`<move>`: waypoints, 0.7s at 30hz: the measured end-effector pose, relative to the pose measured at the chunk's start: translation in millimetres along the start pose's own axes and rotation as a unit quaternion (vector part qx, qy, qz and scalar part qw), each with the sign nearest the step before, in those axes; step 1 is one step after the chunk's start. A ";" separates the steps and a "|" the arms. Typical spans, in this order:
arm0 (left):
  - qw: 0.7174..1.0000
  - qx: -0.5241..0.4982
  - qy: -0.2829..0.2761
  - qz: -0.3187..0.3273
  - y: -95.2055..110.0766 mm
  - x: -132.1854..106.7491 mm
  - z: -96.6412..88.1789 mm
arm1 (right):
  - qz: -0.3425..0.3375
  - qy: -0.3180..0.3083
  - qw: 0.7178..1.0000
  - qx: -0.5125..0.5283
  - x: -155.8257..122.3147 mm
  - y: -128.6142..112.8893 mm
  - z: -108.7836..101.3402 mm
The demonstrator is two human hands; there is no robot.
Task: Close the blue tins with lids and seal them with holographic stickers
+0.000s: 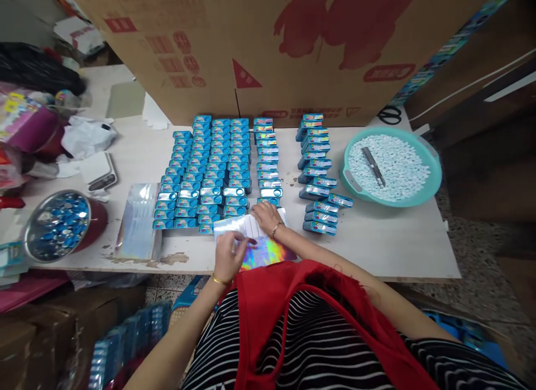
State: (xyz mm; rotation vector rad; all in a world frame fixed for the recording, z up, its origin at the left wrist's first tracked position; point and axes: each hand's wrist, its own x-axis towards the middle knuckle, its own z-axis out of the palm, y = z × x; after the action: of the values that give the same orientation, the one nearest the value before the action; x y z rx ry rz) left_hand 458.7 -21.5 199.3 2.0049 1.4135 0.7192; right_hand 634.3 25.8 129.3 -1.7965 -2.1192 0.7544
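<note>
A shiny holographic sheet (268,251) with pale rectangular panels lies at the table's front edge, close to my body. Over its left part is my left hand (229,255), fingers bent and thumb drawn in; what they pinch, if anything, cannot be made out. My right hand (267,218) rests on the sheet's upper part with fingers stretched forward. Just beyond those fingertips stands a small blue box (270,193) with a colourful label, nearest in a column of similar ones. Dense rows of blue boxes (209,175) stand to the left.
On the left are a stack of holographic sheets (138,222) and a metal bowl (84,233) of blue pieces. Another column of blue boxes (318,189) stands right of centre. A turquoise basin (349,183) holds white pieces and a dark tool. A large carton (234,38) borders the back.
</note>
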 end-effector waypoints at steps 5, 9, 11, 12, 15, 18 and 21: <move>0.925 -0.256 0.182 -0.212 6.6 41.8 6.8 | -0.075 0.113 0.963 0.231 -20.6 -2.6 -16.9; 0.889 -0.339 0.159 -0.263 -3.3 61.2 32.0 | 0.008 0.132 0.925 0.356 -29.9 -8.3 -24.0; 0.888 -0.345 0.138 -0.272 -6.9 67.3 47.3 | 0.067 0.142 0.906 0.392 -28.6 -2.5 -24.8; 0.891 -0.340 0.131 -0.272 -7.9 71.4 55.1 | 0.086 0.150 0.901 0.397 -26.8 3.6 -25.6; 0.921 -0.277 0.120 -0.248 -7.1 89.9 78.4 | 0.115 0.172 0.908 0.365 -18.6 32.7 -31.3; 0.959 -0.151 0.106 -0.217 -1.6 113.1 98.7 | 0.135 0.168 0.928 0.302 -7.7 66.2 -39.3; 0.970 -0.041 0.085 -0.222 3.6 129.9 113.9 | 0.149 0.146 0.952 0.223 3.2 90.9 -43.1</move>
State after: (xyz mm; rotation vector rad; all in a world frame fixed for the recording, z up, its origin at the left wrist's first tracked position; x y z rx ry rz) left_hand 580.1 84.1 136.4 1.5098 1.8187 0.7409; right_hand 731.6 47.3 115.5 -1.8480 -1.3756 0.8872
